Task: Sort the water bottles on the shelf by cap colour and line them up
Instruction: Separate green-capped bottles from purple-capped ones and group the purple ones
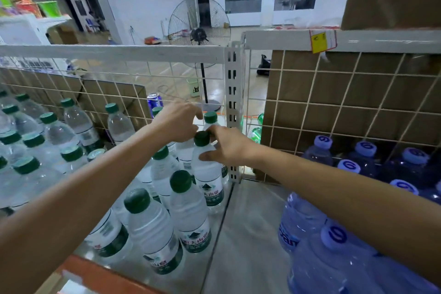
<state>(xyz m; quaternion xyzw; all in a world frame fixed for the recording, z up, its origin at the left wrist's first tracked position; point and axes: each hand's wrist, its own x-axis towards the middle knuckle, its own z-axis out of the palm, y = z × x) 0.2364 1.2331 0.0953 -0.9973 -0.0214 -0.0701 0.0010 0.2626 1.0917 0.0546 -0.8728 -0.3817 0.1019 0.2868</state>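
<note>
1. The green-capped bottles (188, 210) crowd the left bay of the shelf (248, 227). Their white-and-green labels show a mountain emblem and Chinese characters too blurred to read.
2. The blue bottles (303, 219) fill the right bay. Each pale cap carries a dark "6" or "9".
3. A yellow tag (318, 42) on the upper rail is illegible.
4. The right hand (229, 147) reaches forward, its grip wrapped round the shoulder of the corner bottle (207, 174), which stands upright at the left bay's back right.
5. The left hand (177, 123) is knuckles-up with its fingers curled beside that bottle's cap. I cannot tell whether its grip holds anything.
</note>
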